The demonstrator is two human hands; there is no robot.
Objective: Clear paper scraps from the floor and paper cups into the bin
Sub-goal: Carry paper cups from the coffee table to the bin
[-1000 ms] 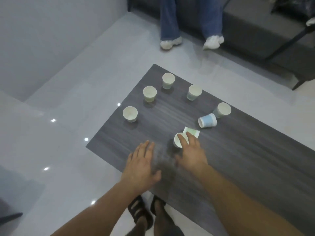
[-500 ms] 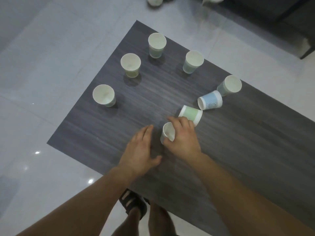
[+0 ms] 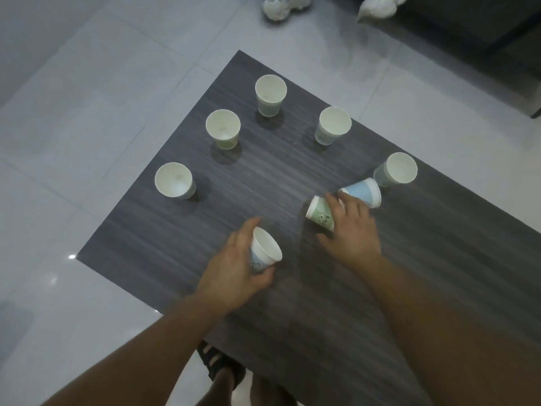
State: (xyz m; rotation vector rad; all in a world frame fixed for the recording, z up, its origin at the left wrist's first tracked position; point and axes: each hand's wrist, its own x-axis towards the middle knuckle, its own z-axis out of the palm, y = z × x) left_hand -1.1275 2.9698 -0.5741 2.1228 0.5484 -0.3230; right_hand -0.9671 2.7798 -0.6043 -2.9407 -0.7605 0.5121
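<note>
My left hand (image 3: 234, 268) grips a blue paper cup (image 3: 263, 254), tilted, just above the dark wooden table (image 3: 164, 247). My right hand (image 3: 349, 230) curls over a green paper cup (image 3: 319, 213) lying on its side. A blue cup (image 3: 363, 193) lies on its side right behind it, touching my fingertips. Several more cups stand upright in an arc: one at the left (image 3: 174, 180), one behind it (image 3: 223, 128), one at the far end (image 3: 270, 94), one right of that (image 3: 333, 125), and one at the right (image 3: 397, 169). No bin or paper scraps are in view.
Pale glossy floor tiles (image 3: 87, 98) surround the table. Another person's white shoes (image 3: 281, 5) rest on the floor beyond the table, beside a dark sofa (image 3: 468, 22). My sandalled feet (image 3: 222, 367) stand at the table's near edge.
The blue cup passed from my right hand into my left hand. My right hand moved forward onto the green cup lying on its side. The view tilted further down.
</note>
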